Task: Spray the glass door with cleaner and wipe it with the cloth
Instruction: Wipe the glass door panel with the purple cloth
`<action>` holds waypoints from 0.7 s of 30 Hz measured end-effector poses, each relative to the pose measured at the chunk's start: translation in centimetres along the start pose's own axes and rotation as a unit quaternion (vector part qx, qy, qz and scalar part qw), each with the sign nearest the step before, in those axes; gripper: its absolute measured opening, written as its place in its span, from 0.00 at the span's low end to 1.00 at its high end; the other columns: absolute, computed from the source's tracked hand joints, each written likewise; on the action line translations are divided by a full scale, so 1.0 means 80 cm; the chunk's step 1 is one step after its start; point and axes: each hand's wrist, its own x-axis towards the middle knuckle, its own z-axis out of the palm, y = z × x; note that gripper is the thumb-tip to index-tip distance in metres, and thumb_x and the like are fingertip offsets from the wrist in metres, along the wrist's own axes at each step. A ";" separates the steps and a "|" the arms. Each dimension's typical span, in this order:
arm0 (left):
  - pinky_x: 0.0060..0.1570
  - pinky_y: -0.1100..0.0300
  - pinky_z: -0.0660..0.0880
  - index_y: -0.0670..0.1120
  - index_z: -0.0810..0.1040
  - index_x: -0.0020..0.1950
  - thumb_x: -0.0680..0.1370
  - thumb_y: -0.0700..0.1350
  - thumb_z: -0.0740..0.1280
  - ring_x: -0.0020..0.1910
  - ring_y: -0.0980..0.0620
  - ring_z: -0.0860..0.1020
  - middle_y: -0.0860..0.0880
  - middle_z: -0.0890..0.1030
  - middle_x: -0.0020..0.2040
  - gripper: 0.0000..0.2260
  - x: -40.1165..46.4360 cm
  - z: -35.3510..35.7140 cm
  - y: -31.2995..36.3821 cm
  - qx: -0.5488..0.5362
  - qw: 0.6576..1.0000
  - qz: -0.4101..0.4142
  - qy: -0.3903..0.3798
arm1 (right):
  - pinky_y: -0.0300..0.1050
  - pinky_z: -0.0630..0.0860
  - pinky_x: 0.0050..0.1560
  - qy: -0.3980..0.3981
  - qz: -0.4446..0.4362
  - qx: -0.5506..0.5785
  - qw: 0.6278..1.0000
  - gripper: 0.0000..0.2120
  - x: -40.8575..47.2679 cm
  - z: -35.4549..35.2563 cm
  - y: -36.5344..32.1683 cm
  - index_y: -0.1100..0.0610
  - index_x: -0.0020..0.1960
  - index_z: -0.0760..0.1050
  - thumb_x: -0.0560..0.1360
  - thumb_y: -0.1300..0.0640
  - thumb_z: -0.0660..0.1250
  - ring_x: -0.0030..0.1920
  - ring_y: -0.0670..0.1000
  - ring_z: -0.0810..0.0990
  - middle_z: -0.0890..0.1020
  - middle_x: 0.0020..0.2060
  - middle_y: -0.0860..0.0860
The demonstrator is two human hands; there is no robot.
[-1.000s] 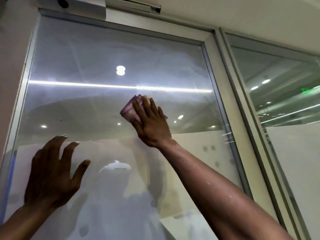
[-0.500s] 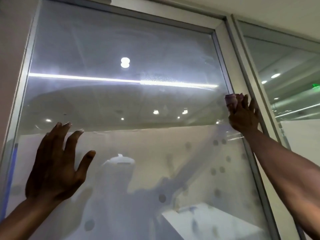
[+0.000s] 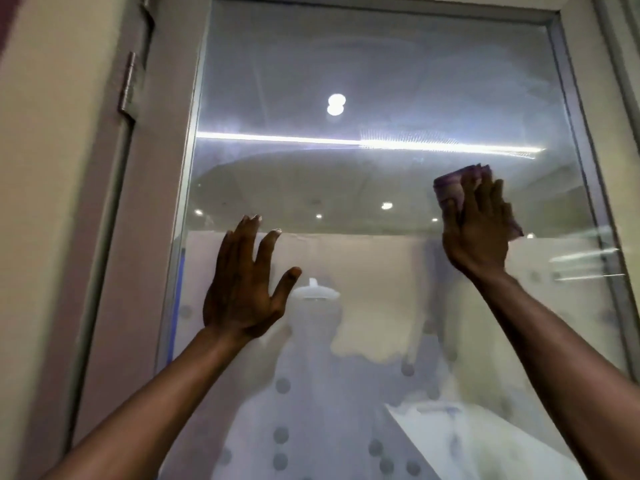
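A pale door frame (image 3: 145, 188) with a metal hinge (image 3: 129, 85) rises to the left of the left hand (image 3: 242, 289), and the glass door (image 3: 363, 64) fills the view ahead of both hands. A bright strip of reflected ceiling light (image 3: 346, 143) crosses the pane above the fingertips, with round spots of light near it; frosted film with grey dots (image 3: 281, 435) covers the glass from about finger height downward (a hazy reflection of the person shows between the arms). The left hand lies spread flat, fingers straight and apart, against the pane and holds nothing. The right hand (image 3: 479, 230), up and to the right of it, presses a bunched purple cloth (image 3: 450, 188) against the glass with straight fingers; cloth shows past its fingertips and its right edge.
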 end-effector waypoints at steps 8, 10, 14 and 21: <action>0.80 0.53 0.61 0.42 0.68 0.77 0.82 0.59 0.60 0.81 0.43 0.63 0.39 0.66 0.79 0.29 -0.015 -0.033 -0.001 -0.193 0.979 -0.039 0.048 | 0.57 0.50 0.84 -0.092 -0.310 0.029 0.946 0.29 -0.121 0.059 -0.194 0.52 0.84 0.56 0.86 0.43 0.50 0.85 0.57 0.51 0.55 0.84 0.54; 0.82 0.53 0.60 0.40 0.68 0.78 0.83 0.58 0.59 0.81 0.42 0.63 0.39 0.67 0.79 0.29 -0.039 -0.040 -0.003 -0.189 0.980 -0.032 0.045 | 0.56 0.49 0.84 -0.104 -0.341 0.044 0.933 0.28 -0.168 0.069 -0.208 0.53 0.83 0.58 0.86 0.45 0.53 0.85 0.56 0.52 0.57 0.84 0.54; 0.82 0.47 0.59 0.41 0.68 0.80 0.85 0.60 0.52 0.83 0.41 0.60 0.40 0.66 0.81 0.30 -0.117 -0.044 0.003 -0.146 0.988 0.036 -0.043 | 0.57 0.50 0.84 -0.161 -0.385 0.088 0.905 0.31 -0.258 0.074 -0.213 0.57 0.78 0.70 0.77 0.50 0.69 0.83 0.60 0.60 0.69 0.79 0.57; 0.83 0.41 0.57 0.41 0.64 0.81 0.85 0.61 0.49 0.85 0.41 0.56 0.42 0.61 0.84 0.32 -0.261 -0.047 0.031 -0.174 0.979 -0.019 -0.104 | 0.58 0.53 0.84 -0.196 -0.414 0.111 0.882 0.23 -0.382 0.062 -0.173 0.57 0.74 0.74 0.81 0.52 0.61 0.81 0.59 0.63 0.72 0.77 0.58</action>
